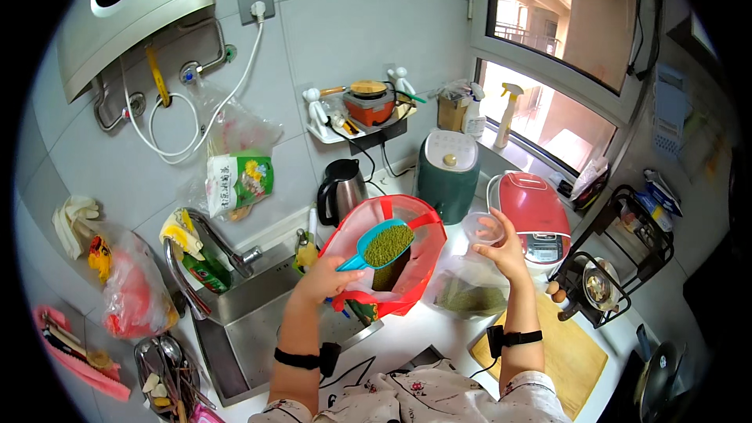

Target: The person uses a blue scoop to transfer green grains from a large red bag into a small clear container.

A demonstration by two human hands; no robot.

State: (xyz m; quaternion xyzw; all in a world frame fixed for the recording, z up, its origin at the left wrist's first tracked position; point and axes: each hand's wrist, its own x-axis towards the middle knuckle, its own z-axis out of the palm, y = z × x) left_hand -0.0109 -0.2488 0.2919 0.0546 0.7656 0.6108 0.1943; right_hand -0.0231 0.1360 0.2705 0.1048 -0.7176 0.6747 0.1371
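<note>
My left hand (323, 278) grips the handle of a blue plastic scoop (351, 263) heaped with green mung beans (389, 245). The scoop is above an open red bag (432, 258) with more beans inside, near the sink's right side. In my right hand (506, 249) is a small clear plastic cup (482, 228), held by its side. Below that cup, a clear plastic bag (470, 296) with greenish contents lies on the white counter. Whether the cup touches this bag I cannot tell.
A steel sink (258, 329) lies at left, with its curved faucet (182, 282). Behind the red bag stand an electric kettle (346, 191) and a green appliance (447, 182). A red rice cooker (531, 217), eggs (555, 291) and a wooden cutting board (567, 352) are at right.
</note>
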